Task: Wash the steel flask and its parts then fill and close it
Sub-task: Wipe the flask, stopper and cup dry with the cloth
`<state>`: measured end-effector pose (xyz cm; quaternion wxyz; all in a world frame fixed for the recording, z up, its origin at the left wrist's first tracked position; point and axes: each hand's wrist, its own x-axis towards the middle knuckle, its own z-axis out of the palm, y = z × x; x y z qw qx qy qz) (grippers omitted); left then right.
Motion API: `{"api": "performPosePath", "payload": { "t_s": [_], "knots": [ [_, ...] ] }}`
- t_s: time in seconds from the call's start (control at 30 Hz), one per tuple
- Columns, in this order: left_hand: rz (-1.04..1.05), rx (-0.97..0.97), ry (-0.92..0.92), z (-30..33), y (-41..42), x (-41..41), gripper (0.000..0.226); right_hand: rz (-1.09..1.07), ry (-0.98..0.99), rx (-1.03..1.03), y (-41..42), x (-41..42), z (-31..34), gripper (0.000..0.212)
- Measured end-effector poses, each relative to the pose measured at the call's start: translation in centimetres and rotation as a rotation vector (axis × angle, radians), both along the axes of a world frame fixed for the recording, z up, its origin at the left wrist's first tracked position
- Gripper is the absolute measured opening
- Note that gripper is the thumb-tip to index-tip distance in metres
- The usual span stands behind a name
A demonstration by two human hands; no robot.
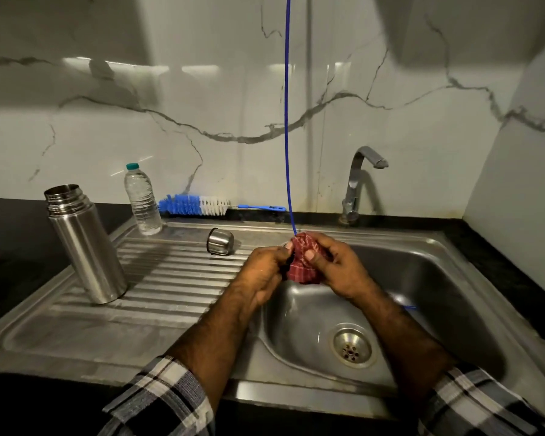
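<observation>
Flask [85, 243] stands open on the drainboard (well left); 2 hands, left hand [265, 272] and right hand [337, 265], grip a red cloth [302, 265].

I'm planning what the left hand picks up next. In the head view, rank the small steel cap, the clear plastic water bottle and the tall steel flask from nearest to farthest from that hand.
1. Small steel cap, lying on its side on the ribbed drainboard, just left of the left hand.
2. Clear plastic water bottle, upright at the drainboard's back edge.
3. Tall steel flask, uncapped, standing at the far left.
</observation>
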<state>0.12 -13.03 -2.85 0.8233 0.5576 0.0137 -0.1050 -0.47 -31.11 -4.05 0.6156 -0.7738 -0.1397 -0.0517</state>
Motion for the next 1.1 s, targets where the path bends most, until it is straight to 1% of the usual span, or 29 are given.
{"api": "performPosePath", "payload": {
  "t_s": [0.03,0.07,0.1,0.13,0.17,0.2,0.23,0.33,0.37,0.43,0.47,0.53,0.6,0.63,0.7,0.77,0.83,0.87,0.93,0.97,1.03,1.07,1.1],
  "knots": [
    [0.0,0.002,-0.009,-0.2,0.0,-0.1,0.021,0.011,0.021,0.05,0.2,-0.2,0.2,0.05],
    [0.004,0.021,-0.031,-0.3,-0.1,-0.2,0.022,0.024,0.033,0.078,0.4,-0.3,0.3,0.06],
    [0.003,0.046,-0.059,-0.7,-0.3,-0.1,0.023,-0.001,0.023,0.055,0.6,-0.3,0.4,0.071],
    [-0.004,0.06,-0.081,-0.8,-0.5,-0.2,0.024,-0.055,0.0,-0.015,0.6,-0.3,0.5,0.076],
    [-0.013,0.062,-0.098,-1.0,-0.6,-0.1,0.026,-0.116,-0.022,-0.075,0.8,-0.2,0.5,0.074],
    [-0.022,0.055,-0.112,-1.0,-0.7,0.0,0.027,-0.159,-0.044,-0.08,0.7,-0.1,0.5,0.067],
    [-0.025,0.054,-0.131,-1.0,-0.6,0.0,0.028,-0.159,-0.039,-0.02,0.4,0.1,0.4,0.061],
    [-0.041,0.124,-0.262,-0.7,0.2,0.2,0.031,-0.106,0.146,0.31,-0.1,0.7,0.3,0.043],
    [-0.061,0.167,-0.329,-0.8,0.4,0.2,0.034,-0.124,0.187,0.336,-0.1,0.6,0.5,0.036],
    [-0.081,0.247,-0.411,-0.7,0.4,0.0,0.038,-0.191,0.226,0.259,-0.1,0.7,0.4,0.041],
    [-0.063,0.276,-0.417,-0.5,0.3,-0.1,0.036,-0.219,0.207,0.197,0.1,0.5,0.6,0.043],
    [-0.001,0.32,-0.412,-0.1,-0.3,-0.1,0.026,-0.202,0.109,0.157,0.6,-0.2,1.2,0.038],
    [0.027,0.377,-0.354,0.0,-0.5,0.0,0.016,-0.13,0.014,0.079,0.8,-0.6,1.0,0.034],
    [0.017,0.398,-0.304,0.0,-0.4,0.0,0.015,-0.1,-0.029,-0.01,0.6,-0.6,0.6,0.032],
    [-0.027,0.415,-0.233,-0.1,-0.3,-0.2,0.022,-0.08,-0.095,-0.166,0.5,-0.6,0.3,0.027],
    [-0.027,0.393,-0.28,-0.2,-0.3,-0.4,0.025,-0.133,-0.141,-0.176,0.6,-0.5,0.5,0.022],
    [-0.018,0.358,-0.394,-0.3,-0.4,-0.3,0.024,-0.223,-0.149,-0.145,1.0,-0.6,1.1,0.027],
    [-0.023,0.367,-0.456,-0.4,-0.4,-0.1,0.028,-0.256,-0.12,-0.123,1.3,-0.7,1.4,0.03],
    [-0.045,0.43,-0.586,-0.9,-0.3,0.3,0.038,-0.299,0.038,-0.053,1.5,-0.5,1.6,0.036],
    [-0.052,0.477,-0.655,-1.0,-0.2,0.3,0.044,-0.304,0.173,0.032,1.3,-0.5,1.8,0.037],
    [-0.057,0.592,-0.775,-1.3,-0.3,0.3,0.051,-0.254,0.448,0.306,0.7,-0.8,2.1,0.038],
    [-0.064,0.643,-0.828,-1.6,-0.4,0.4,0.052,-0.235,0.519,0.394,0.5,-1.0,2.1,0.039],
    [-0.062,0.69,-0.858,-1.7,-0.6,0.4,0.05,-0.232,0.528,0.41,0.3,-0.9,2.0,0.039]
  ]
}}
